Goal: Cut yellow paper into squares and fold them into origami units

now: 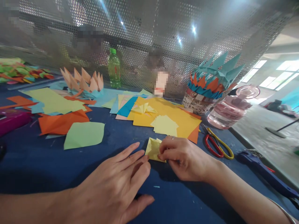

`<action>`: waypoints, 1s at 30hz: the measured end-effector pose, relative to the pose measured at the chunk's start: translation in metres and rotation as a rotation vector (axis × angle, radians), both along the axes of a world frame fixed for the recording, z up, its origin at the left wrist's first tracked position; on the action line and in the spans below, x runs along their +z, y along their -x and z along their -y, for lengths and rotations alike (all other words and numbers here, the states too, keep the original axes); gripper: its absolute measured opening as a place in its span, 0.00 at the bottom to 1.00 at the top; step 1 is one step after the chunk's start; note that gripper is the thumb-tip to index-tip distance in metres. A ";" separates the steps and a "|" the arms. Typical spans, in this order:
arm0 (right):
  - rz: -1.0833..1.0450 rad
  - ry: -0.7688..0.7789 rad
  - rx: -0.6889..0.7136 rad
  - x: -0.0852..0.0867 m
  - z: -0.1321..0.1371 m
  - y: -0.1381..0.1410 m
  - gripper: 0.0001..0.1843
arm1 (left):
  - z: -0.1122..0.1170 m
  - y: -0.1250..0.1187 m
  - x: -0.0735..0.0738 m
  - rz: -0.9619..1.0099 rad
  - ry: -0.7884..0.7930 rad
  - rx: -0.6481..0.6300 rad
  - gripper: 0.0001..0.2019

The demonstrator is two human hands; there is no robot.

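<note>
Just now, a small folded square of pale yellow paper (154, 150) lies on the blue worktop (44, 165), its right edge hidden behind the right hand (187, 158), which pinches it with curled fingers, the thumb out of sight. The left hand (109, 183), spread flat, touches its left edge, the forearm cut off by the frame. Just beside the right hand lie red-and-yellow-handled scissors (217, 144); a yellow paper sheet (184, 119) lies just above.
</note>
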State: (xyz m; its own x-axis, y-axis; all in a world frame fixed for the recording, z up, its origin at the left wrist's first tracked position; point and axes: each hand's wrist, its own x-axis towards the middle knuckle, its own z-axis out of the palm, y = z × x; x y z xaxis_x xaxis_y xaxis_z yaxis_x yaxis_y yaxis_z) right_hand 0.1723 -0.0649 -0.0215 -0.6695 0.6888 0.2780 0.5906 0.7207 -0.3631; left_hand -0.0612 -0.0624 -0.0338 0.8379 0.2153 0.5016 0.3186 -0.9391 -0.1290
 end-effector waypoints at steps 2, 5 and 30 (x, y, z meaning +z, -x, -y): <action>-0.007 -0.002 0.002 -0.001 0.000 0.000 0.16 | 0.001 0.000 0.000 0.003 -0.004 0.005 0.15; -0.068 -0.014 0.009 -0.002 -0.002 0.000 0.16 | 0.001 0.000 -0.001 -0.005 0.005 0.000 0.14; -0.294 0.219 -0.349 -0.015 -0.016 -0.002 0.06 | -0.043 -0.025 0.044 0.178 0.684 0.300 0.06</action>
State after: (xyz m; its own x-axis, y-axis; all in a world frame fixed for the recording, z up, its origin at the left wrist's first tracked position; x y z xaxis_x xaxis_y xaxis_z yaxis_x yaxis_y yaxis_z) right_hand 0.1739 -0.0487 -0.0363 -0.3042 0.9208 0.2442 0.6326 0.3869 -0.6710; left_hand -0.0358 -0.0190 0.0098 0.6139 0.7316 0.2966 0.5339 -0.6615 0.5266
